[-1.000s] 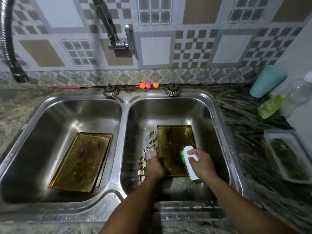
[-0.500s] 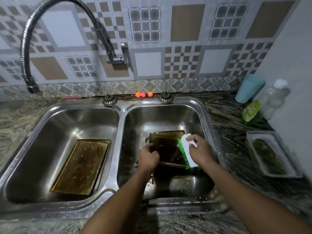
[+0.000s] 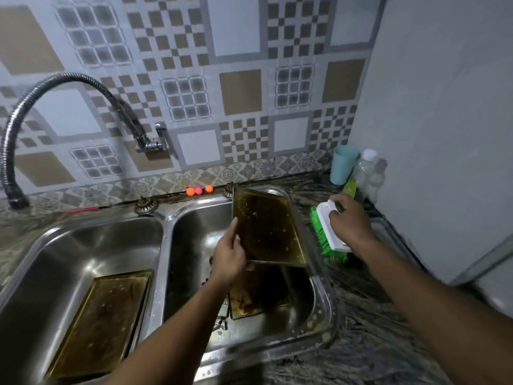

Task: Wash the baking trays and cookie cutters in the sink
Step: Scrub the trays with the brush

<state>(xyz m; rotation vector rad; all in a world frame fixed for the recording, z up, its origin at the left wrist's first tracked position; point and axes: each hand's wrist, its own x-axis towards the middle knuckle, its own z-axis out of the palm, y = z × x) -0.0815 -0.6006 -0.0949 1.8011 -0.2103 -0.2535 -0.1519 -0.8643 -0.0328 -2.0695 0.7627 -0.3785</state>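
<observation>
My left hand grips the left edge of a brown, greasy baking tray and holds it tilted up above the right basin. Over the counter to its right, my right hand grips a white scrub brush with green bristles, apart from the tray. Another tray lies on the right basin's floor beneath, with metal cookie cutters beside it, partly hidden by my left arm. A third brown tray lies flat in the left basin.
A flexible steel faucet hose arcs over the left basin from a wall tap. A teal cup and a clear bottle stand at the counter's back right corner. Three small orange and pink balls sit behind the sink.
My left hand has lifted one tray out of the right basin and tilted it up. My right hand has moved the brush off the tray, out to the right over the counter.
</observation>
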